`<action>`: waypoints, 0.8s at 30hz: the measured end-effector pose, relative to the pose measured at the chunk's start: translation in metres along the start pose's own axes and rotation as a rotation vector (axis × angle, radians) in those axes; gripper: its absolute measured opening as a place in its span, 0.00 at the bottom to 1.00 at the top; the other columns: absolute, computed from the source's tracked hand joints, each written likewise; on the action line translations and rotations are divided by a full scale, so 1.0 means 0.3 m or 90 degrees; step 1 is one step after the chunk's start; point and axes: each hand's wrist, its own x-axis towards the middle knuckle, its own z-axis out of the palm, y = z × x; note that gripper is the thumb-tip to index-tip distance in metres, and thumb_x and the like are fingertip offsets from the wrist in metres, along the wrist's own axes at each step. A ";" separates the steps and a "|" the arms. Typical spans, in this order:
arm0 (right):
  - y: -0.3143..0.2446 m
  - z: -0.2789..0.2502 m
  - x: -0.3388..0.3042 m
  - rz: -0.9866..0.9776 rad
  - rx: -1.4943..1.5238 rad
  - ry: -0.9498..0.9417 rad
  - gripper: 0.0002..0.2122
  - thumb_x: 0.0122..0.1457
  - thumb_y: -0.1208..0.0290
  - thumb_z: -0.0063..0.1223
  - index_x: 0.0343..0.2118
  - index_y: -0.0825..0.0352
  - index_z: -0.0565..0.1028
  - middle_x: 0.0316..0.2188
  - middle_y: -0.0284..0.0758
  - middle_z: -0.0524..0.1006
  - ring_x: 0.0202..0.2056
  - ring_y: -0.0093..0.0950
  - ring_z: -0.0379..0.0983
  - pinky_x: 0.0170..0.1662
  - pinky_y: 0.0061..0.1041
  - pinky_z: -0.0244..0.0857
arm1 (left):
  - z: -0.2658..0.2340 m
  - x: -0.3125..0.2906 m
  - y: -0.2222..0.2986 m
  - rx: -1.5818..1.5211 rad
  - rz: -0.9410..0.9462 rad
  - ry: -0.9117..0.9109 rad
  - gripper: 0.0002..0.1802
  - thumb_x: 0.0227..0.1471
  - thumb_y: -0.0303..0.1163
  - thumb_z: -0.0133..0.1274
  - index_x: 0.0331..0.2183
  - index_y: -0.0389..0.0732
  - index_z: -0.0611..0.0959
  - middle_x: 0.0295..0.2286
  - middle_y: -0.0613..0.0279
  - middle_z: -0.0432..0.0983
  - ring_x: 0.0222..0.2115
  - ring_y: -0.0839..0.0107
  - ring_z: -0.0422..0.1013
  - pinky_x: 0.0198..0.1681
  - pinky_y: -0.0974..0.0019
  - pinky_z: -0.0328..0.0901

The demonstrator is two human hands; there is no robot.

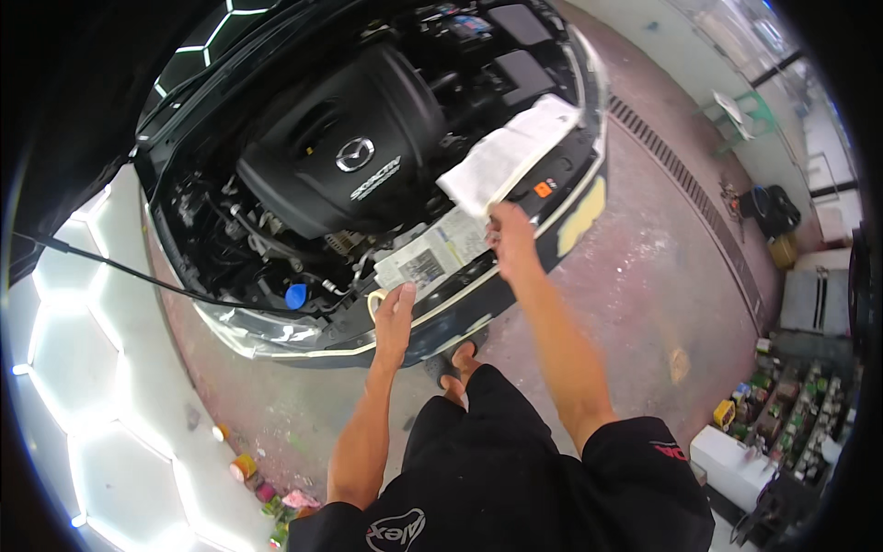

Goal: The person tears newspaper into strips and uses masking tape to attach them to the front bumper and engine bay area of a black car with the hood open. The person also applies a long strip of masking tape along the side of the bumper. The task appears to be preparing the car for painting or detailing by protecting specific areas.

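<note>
My left hand [394,322] is closed on a roll of pale masking tape [372,304] above the car's front edge. Fingers pinched together, my right hand [510,241] is at the near corner of a white paper sheet [506,156]; what is between them is too small to make out. Beneath and between the hands lies a printed newspaper sheet [437,253] along the front of the engine bay. Pale tape lines the edge of the dark bumper [464,331].
A black engine cover [349,138] fills the middle of the bay, with a blue cap [295,296] near its left corner. A thin dark rod [166,281] crosses at left. Beyond the car's right side runs a floor drain grate [685,184]. Bottles and boxes crowd a rack [796,414] at lower right.
</note>
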 end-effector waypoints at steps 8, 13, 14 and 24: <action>0.160 -0.103 -0.413 0.084 -0.020 -0.052 0.10 0.65 0.64 0.66 0.42 0.65 0.84 0.31 0.27 0.80 0.22 0.17 0.69 0.23 0.19 0.60 | 0.360 -0.005 0.088 -0.158 -0.010 -0.015 0.29 0.71 0.48 0.59 0.56 0.29 0.84 0.44 0.59 0.81 0.35 0.79 0.72 0.35 0.71 0.64; 0.128 -0.108 -0.380 0.212 -0.068 -0.020 0.22 0.67 0.48 0.66 0.50 0.63 0.82 0.40 0.29 0.83 0.35 0.21 0.75 0.32 0.27 0.68 | 0.376 -0.010 -0.020 -0.178 0.087 0.074 0.15 0.73 0.39 0.56 0.48 0.36 0.86 0.32 0.72 0.79 0.25 0.83 0.66 0.27 0.71 0.60; 0.119 -0.114 -0.337 0.231 -0.034 -0.070 0.23 0.67 0.46 0.65 0.51 0.63 0.82 0.41 0.29 0.83 0.37 0.22 0.76 0.35 0.28 0.69 | 0.370 -0.039 -0.004 -0.166 0.065 0.075 0.15 0.73 0.39 0.57 0.48 0.36 0.86 0.32 0.72 0.79 0.25 0.82 0.66 0.27 0.71 0.60; -0.174 -0.251 0.455 0.186 0.089 -0.118 0.13 0.72 0.66 0.60 0.55 0.65 0.81 0.48 0.36 0.86 0.46 0.31 0.85 0.51 0.38 0.80 | 0.435 -0.155 -0.004 -0.018 0.006 0.174 0.16 0.73 0.41 0.58 0.44 0.37 0.86 0.32 0.71 0.78 0.27 0.81 0.67 0.30 0.70 0.63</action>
